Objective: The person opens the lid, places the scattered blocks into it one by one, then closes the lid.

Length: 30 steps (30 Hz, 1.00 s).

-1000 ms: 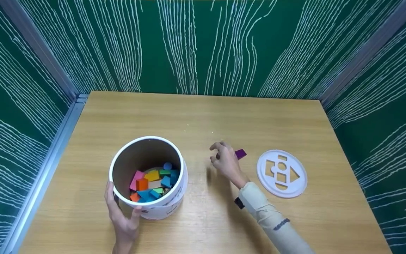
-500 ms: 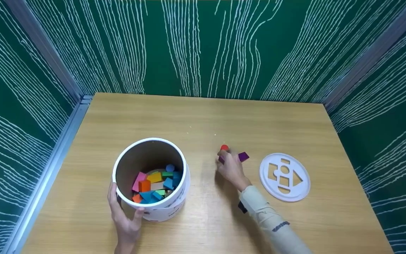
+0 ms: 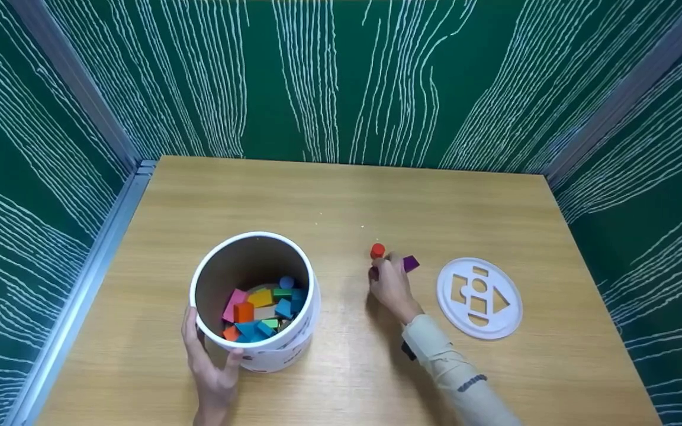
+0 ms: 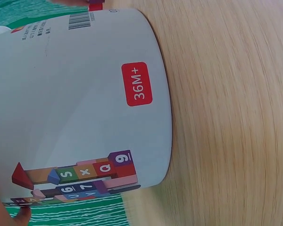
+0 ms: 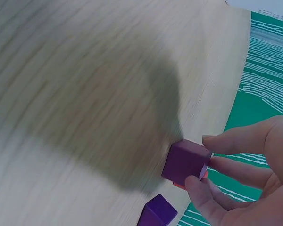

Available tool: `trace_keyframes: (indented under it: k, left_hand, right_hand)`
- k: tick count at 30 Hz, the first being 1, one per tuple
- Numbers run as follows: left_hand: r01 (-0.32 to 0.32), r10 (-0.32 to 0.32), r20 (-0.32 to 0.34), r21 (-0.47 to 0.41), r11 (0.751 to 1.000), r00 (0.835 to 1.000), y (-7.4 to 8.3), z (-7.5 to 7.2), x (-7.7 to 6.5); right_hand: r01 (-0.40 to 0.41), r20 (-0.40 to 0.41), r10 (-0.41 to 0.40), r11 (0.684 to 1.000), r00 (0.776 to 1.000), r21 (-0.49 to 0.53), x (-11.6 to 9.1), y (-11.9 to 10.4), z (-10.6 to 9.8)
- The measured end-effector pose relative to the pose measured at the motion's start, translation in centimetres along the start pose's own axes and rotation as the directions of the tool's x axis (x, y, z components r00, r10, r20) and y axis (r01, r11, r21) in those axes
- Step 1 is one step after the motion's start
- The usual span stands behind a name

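My left hand (image 3: 215, 378) holds the near left rim of a white round bucket (image 3: 276, 355), its thumb at the front. Inside the bucket lie several coloured blocks, among them an orange block (image 3: 244, 312) and a yellow block (image 3: 261, 297). On the table to the right, my right hand (image 3: 394, 287) has thumb and fingertips on the sides of a purple block (image 5: 186, 162). Just beyond these fingers stands a red cylinder (image 3: 378, 251), mostly hidden in the right wrist view. A second purple block (image 3: 411, 263) lies right beside the hand.
A white round lid (image 3: 444, 307) with shaped cut-outs lies flat on the wooden table (image 3: 341, 195), right of the right hand. Green walls (image 3: 293, 77) with white lines enclose the table at the back and sides. A few tiny white specks dot the tabletop.
My right hand has come down and slightly toward me, fingers closing on the purple block. The red cylinder now shows beyond the fingers. The left hand stays on the bucket.
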State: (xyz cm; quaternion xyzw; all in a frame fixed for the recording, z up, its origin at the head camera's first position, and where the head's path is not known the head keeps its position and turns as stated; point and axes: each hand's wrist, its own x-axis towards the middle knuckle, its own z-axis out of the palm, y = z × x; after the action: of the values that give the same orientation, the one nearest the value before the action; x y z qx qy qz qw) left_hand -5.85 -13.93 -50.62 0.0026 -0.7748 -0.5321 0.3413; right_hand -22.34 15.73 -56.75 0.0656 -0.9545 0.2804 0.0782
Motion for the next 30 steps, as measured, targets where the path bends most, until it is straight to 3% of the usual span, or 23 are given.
trace_keyframes:
  k: [4,12,21,30]
  left_hand:
    - [0.012,-0.012,0.003,0.003,1.000,1.000,0.4,0.0,0.1]
    - [0.003,-0.003,0.008,0.003,1.000,1.000,-1.3,0.0,-0.3]
    - [0.045,-0.045,0.013,0.018,0.999,0.999,-1.1,0.0,-0.3]
    - [0.068,-0.068,0.015,0.026,0.997,0.998,-1.0,0.0,-0.3]
  right_hand:
    - [0.005,0.011,-0.006,1.000,1.000,0.017,0.0,0.1,-0.2]
    - [0.045,0.035,-0.047,0.998,0.998,0.044,-0.2,0.2,-0.7]
    - [-0.120,0.082,0.111,0.988,0.990,0.100,-0.7,0.7,-0.3]
    - [-0.161,0.063,0.153,0.978,0.986,0.133,-0.8,0.8,-0.4]
